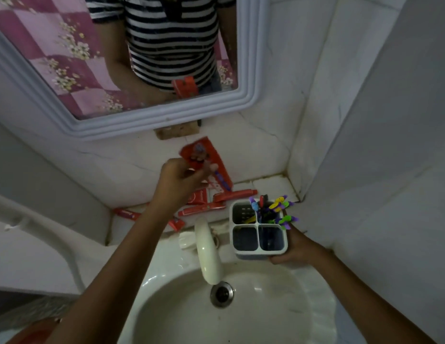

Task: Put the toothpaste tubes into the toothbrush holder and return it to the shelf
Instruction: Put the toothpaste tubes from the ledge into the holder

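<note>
My left hand (pixel 178 178) is raised above the shelf and grips a red toothpaste tube (pixel 204 157) near its top, held slanted in front of the wall. My right hand (pixel 297 249) holds a white four-compartment toothbrush holder (pixel 258 250) from its right side, over the sink's back edge. Several colourful toothbrushes (pixel 276 208) stick out of its far right compartment; the two near compartments look empty. Several more red toothpaste tubes (pixel 204 207) lie flat on the tiled shelf (pixel 266 184) behind the tap.
A cream tap (pixel 207 249) curves over the white sink (pixel 266 306) with its drain (pixel 221 292). A mirror (pixel 132 58) hangs on the wall above the shelf. A tiled side wall (pixel 378 145) closes the right side.
</note>
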Available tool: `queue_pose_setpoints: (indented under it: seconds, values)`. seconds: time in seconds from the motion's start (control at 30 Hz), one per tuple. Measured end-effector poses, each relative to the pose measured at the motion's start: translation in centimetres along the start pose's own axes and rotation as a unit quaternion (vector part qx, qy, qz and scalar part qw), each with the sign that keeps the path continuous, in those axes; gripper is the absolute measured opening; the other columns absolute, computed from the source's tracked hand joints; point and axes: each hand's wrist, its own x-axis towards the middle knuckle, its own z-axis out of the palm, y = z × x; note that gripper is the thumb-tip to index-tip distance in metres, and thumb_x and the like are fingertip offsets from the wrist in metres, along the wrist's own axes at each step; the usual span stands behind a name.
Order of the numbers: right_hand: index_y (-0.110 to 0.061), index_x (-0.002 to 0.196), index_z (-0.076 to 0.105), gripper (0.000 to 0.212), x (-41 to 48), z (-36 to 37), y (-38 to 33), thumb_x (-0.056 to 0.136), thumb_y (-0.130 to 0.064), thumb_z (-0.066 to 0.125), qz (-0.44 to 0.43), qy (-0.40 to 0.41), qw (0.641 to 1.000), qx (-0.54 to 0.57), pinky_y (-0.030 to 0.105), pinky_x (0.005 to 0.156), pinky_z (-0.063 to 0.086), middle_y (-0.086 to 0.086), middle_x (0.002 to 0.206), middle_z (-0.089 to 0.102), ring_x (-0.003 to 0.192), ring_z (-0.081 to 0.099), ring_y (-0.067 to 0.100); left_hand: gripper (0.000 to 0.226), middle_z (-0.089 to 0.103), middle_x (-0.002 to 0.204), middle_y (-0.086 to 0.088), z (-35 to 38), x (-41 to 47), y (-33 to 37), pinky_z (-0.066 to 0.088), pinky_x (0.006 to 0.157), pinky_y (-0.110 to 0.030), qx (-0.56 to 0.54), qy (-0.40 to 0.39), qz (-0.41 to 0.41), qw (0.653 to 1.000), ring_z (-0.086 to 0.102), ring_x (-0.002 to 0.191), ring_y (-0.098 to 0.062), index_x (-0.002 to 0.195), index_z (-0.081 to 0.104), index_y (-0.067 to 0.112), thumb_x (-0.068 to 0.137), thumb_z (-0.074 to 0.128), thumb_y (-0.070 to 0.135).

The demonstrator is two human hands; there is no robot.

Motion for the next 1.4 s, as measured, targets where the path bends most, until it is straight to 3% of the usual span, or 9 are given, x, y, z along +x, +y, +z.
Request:
queue_pose_setpoints:
  seconds: [0.23, 0.43, 0.57, 0.63, 0.83, 0.93, 1.07, 1.23, 1.4]
  values:
    - [-0.009, 0.12, 0.054, 0.081, -0.1, -0.2, -0.4, 0.047, -0.032, 0.082, 0.001, 0.001, 1.0, -0.015, 0.008, 0.082, 0.048, -0.002, 0.11, 0.064, 0.102, 0.06, -0.005, 0.018, 0.074, 0.078, -0.013, 4.9, 0.7, -1.6, 0.053, 0.068, -0.03, 0.211, -0.181, 0.042, 0.96, 0.068, 0.068, -0.02, 0.084, 0.075, 0.005, 0.086, 0.072, 0.023]
    - [-0.017, 0.117, 0.052, 0.075, 0.0, -0.1, -0.8, 0.05, -0.015, 0.086, 0.004, -0.002, 1.0, -0.023, 0.003, 0.081, 0.046, -0.005, 0.109, 0.062, 0.099, 0.058, -0.014, 0.022, 0.068, 0.084, 0.002, 6.4, 1.1, -2.0, 0.041, 0.064, -0.028, 0.444, -0.221, 0.148, 0.856, 0.062, 0.078, -0.017, 0.096, 0.075, 0.017, 0.087, 0.065, 0.034]
    - [-0.024, 0.111, 0.053, 0.07, 0.0, 0.1, -1.2, 0.05, -0.015, 0.085, -0.005, 0.0, 1.0, -0.019, 0.008, 0.082, 0.048, -0.007, 0.106, 0.064, 0.099, 0.06, -0.01, 0.02, 0.069, 0.09, 0.0, 6.8, 1.4, -2.4, 0.038, 0.063, -0.027, 0.487, -0.234, 0.155, 0.827, 0.057, 0.078, -0.013, 0.099, 0.073, 0.018, 0.086, 0.066, 0.03]
    - [-0.026, 0.111, 0.052, 0.07, 0.0, 0.2, -1.5, 0.05, -0.016, 0.084, -0.007, 0.002, 1.0, -0.019, 0.01, 0.082, 0.049, -0.007, 0.107, 0.064, 0.099, 0.06, -0.009, 0.018, 0.072, 0.093, -0.002, 6.5, 1.9, -3.1, 0.044, 0.064, -0.028, 0.467, -0.234, 0.148, 0.84, 0.064, 0.084, -0.018, 0.095, 0.074, 0.018, 0.083, 0.07, 0.031]
    - [-0.031, 0.11, 0.049, 0.074, 0.1, 0.3, -0.9, 0.056, 0.001, 0.088, -0.01, 0.008, 1.0, -0.015, 0.016, 0.086, 0.05, -0.009, 0.111, 0.062, 0.103, 0.059, -0.009, 0.036, 0.063, 0.117, 0.004, 1.9, 3.2, -6.0, 0.048, 0.088, -0.027, 0.234, -0.232, 0.037, 0.944, 0.059, 0.106, -0.012, 0.113, 0.066, 0.027, 0.078, 0.075, 0.024]
    - [-0.031, 0.108, 0.049, 0.073, 0.2, 0.3, -0.8, 0.057, 0.006, 0.086, -0.006, 0.013, 1.0, -0.013, 0.004, 0.081, 0.047, -0.012, 0.109, 0.06, 0.1, 0.058, -0.014, 0.034, 0.054, 0.133, -0.003, -0.8, 3.8, -9.2, 0.044, 0.095, -0.03, 0.22, -0.192, -0.051, 0.955, 0.051, 0.121, -0.019, 0.122, 0.06, 0.021, 0.088, 0.063, 0.017]
    - [-0.031, 0.108, 0.05, 0.071, 0.2, 0.4, -0.6, 0.059, 0.005, 0.086, 0.0, 0.012, 1.0, -0.007, 0.002, 0.08, 0.046, -0.013, 0.11, 0.06, 0.1, 0.058, -0.016, 0.04, 0.06, 0.128, -0.006, -1.8, 4.5, -14.1, 0.05, 0.095, -0.04, 0.519, -0.183, -0.002, 0.835, 0.057, 0.116, -0.026, 0.125, 0.059, 0.02, 0.088, 0.062, 0.035]
    - [-0.033, 0.102, 0.053, 0.067, 0.3, 0.5, -0.8, 0.059, 0.007, 0.085, 0.009, 0.012, 1.0, -0.017, 0.002, 0.08, 0.047, -0.014, 0.105, 0.062, 0.096, 0.059, -0.017, 0.023, 0.069, 0.092, -0.008, -0.7, 5.4, -15.9, 0.062, 0.068, -0.037, 0.633, -0.179, 0.075, 0.75, 0.07, 0.082, -0.025, 0.09, 0.074, 0.015, 0.074, 0.081, 0.03]
    - [-0.032, 0.105, 0.054, 0.068, 0.1, 0.5, -0.8, 0.059, 0.007, 0.085, 0.01, 0.014, 1.0, -0.013, 0.004, 0.081, 0.048, -0.012, 0.108, 0.063, 0.098, 0.06, -0.014, 0.033, 0.069, 0.11, -0.008, -0.1, 6.0, -15.4, 0.052, 0.091, -0.031, 0.606, -0.193, 0.104, 0.765, 0.068, 0.101, -0.022, 0.109, 0.069, 0.011, 0.087, 0.067, 0.035]
